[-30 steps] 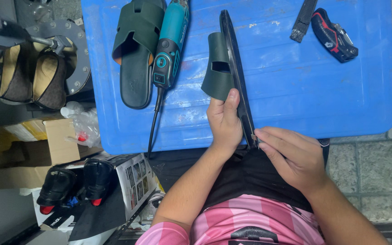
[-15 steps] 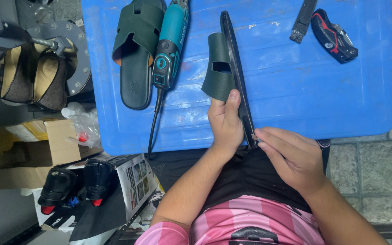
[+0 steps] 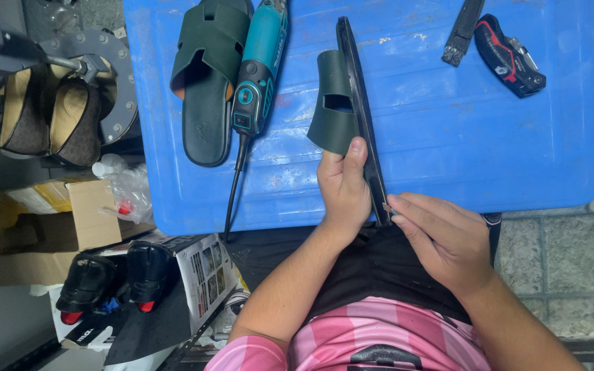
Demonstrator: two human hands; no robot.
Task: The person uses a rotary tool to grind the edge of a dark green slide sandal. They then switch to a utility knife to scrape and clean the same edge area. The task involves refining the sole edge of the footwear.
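Dark green leather slide sandal (image 3: 352,103) stands on edge on ribbed blue plastic lid (image 3: 448,137), thin black sole upright, strap bulging left. Bare lid to its right. Left hand (image 3: 344,185) clamps heel end, thumb along sole. Right hand (image 3: 441,237), fingers together, pinches sole's near tip at lid edge.

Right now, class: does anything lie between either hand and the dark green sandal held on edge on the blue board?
Nothing visible does. The left hand already grips the sandal held on edge from its left side, and the right hand has its fingertips at the sole's near end. The rotary tool and the flat sandal lie off to the left.
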